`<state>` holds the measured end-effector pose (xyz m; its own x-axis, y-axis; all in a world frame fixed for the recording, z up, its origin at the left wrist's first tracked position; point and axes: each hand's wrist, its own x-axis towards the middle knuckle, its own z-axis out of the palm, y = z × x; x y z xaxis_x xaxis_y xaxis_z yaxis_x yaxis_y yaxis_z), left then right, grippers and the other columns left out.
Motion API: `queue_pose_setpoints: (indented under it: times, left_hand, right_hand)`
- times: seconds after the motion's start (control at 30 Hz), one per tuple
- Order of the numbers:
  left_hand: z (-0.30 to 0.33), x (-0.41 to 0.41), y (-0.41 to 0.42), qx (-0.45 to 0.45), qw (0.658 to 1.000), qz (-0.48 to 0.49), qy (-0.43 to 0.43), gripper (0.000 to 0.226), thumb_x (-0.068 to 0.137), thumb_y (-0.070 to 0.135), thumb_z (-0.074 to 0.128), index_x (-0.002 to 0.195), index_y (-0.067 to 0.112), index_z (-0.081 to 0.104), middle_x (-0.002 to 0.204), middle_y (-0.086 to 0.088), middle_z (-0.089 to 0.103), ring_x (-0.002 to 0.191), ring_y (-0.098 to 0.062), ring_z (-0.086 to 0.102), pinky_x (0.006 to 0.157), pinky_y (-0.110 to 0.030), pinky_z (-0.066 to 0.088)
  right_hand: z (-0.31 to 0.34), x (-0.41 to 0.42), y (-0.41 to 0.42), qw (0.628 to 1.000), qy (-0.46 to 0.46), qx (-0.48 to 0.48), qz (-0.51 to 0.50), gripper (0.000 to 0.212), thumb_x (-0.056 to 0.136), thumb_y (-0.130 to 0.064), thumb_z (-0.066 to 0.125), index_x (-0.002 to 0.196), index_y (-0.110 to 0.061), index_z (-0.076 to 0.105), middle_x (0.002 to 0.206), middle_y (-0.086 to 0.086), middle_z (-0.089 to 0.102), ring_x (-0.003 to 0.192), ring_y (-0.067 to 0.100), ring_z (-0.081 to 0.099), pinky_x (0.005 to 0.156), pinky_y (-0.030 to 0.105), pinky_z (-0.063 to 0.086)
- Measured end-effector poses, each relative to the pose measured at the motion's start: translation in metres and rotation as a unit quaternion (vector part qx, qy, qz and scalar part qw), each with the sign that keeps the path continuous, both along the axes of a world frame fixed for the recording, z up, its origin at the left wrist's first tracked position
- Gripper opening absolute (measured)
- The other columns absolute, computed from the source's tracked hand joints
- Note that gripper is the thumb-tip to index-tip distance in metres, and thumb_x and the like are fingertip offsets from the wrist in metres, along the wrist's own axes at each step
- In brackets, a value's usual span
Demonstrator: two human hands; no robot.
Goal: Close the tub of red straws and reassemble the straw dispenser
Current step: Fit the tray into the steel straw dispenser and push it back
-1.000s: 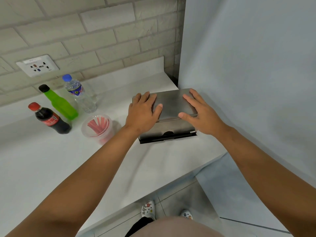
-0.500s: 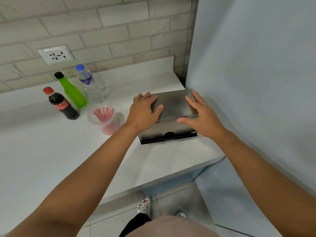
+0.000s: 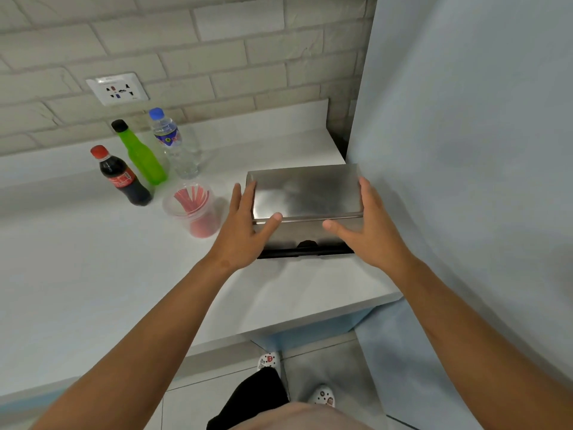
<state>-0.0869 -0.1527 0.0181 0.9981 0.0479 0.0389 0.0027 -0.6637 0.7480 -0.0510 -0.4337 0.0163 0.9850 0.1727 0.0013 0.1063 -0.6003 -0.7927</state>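
The steel straw dispenser (image 3: pixel 305 193) sits on the white counter (image 3: pixel 93 274) against the blue panel, its lid down and a black slot along its front. My left hand (image 3: pixel 245 225) lies at its left side with fingers spread, thumb touching the lid's front edge. At its right side is my right hand (image 3: pixel 369 225), fingers along the right edge and thumb over the front face. Neither hand is closed around it. A clear tub of red straws (image 3: pixel 193 209) stands just left of my left hand, apart from it. Whether a lid covers the tub I cannot tell.
Three bottles stand behind the tub: a cola bottle (image 3: pixel 124 178), a green bottle (image 3: pixel 141 155) and a water bottle (image 3: pixel 176 147). A wall socket (image 3: pixel 117 89) is on the brick wall. A tall blue panel (image 3: pixel 465 150) bounds the right. The counter's front edge runs below my forearms.
Both hands have slid off the top of the dispenser lid to its left and right sides, fingers spread. My head view has shifted, showing more wall.
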Motion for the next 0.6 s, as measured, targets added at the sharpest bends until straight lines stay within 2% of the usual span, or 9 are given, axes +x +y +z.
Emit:
queue_pose_setpoints:
  times: [0.1,0.17,0.27,0.4,0.53,0.6]
  left_hand:
    - [-0.003,0.001,-0.002,-0.034,0.999,0.000,-0.008,0.092,0.099,0.061,0.056,0.166,0.035,0.000,0.174,0.016,0.008,0.157,0.004,0.005,0.116,-0.019,0.017]
    - [-0.004,0.004,-0.002,-0.034,0.999,0.000,-0.010,0.093,0.099,0.062,0.056,0.166,0.035,-0.002,0.174,0.017,0.009,0.150,0.013,0.008,0.113,-0.013,0.018]
    - [-0.007,0.009,-0.002,-0.030,0.999,-0.004,-0.016,0.092,0.099,0.062,0.055,0.166,0.035,-0.002,0.174,0.017,0.009,0.151,0.011,0.009,0.111,-0.010,0.017]
    - [-0.010,0.021,-0.001,-0.031,0.999,0.001,-0.014,0.092,0.098,0.060,0.057,0.166,0.035,0.001,0.174,0.015,0.010,0.151,0.009,0.011,0.107,-0.002,0.019]
    - [-0.008,0.041,0.004,-0.047,0.999,0.007,-0.008,0.091,0.099,0.054,0.062,0.166,0.032,0.004,0.175,0.009,0.013,0.158,-0.005,0.013,0.119,-0.025,0.024]
    - [-0.007,0.054,0.007,-0.048,0.999,0.011,-0.010,0.091,0.099,0.051,0.063,0.167,0.030,0.005,0.175,0.007,0.015,0.159,-0.008,0.015,0.120,-0.027,0.024]
  right_hand:
    - [0.000,0.003,0.006,0.999,-0.001,0.024,-0.024,0.117,0.073,-0.081,0.069,0.161,-0.046,0.000,0.173,-0.012,0.016,0.156,0.014,0.025,0.110,0.026,0.025]
    - [-0.002,0.007,0.007,0.999,-0.016,0.023,-0.026,0.114,0.077,-0.076,0.071,0.161,-0.045,0.002,0.171,-0.011,0.020,0.153,0.012,0.028,0.107,0.021,0.024]
    - [-0.004,0.017,0.006,0.999,-0.027,0.031,-0.026,0.109,0.079,-0.070,0.074,0.161,-0.045,0.007,0.168,-0.014,0.026,0.146,0.003,0.028,0.097,0.006,0.021]
    - [-0.005,0.035,0.007,0.999,-0.030,0.035,-0.014,0.107,0.080,-0.068,0.076,0.161,-0.045,0.010,0.167,-0.014,0.028,0.145,0.001,0.030,0.097,0.007,0.023]
    - [-0.005,0.057,0.012,0.999,-0.032,0.032,-0.006,0.107,0.080,-0.068,0.075,0.162,-0.044,0.010,0.166,-0.014,0.030,0.129,-0.017,0.025,0.097,0.008,0.023]
    - [-0.004,0.071,0.017,0.999,-0.036,0.031,-0.004,0.107,0.080,-0.069,0.075,0.161,-0.045,0.010,0.166,-0.014,0.029,0.128,-0.017,0.024,0.097,0.007,0.022]
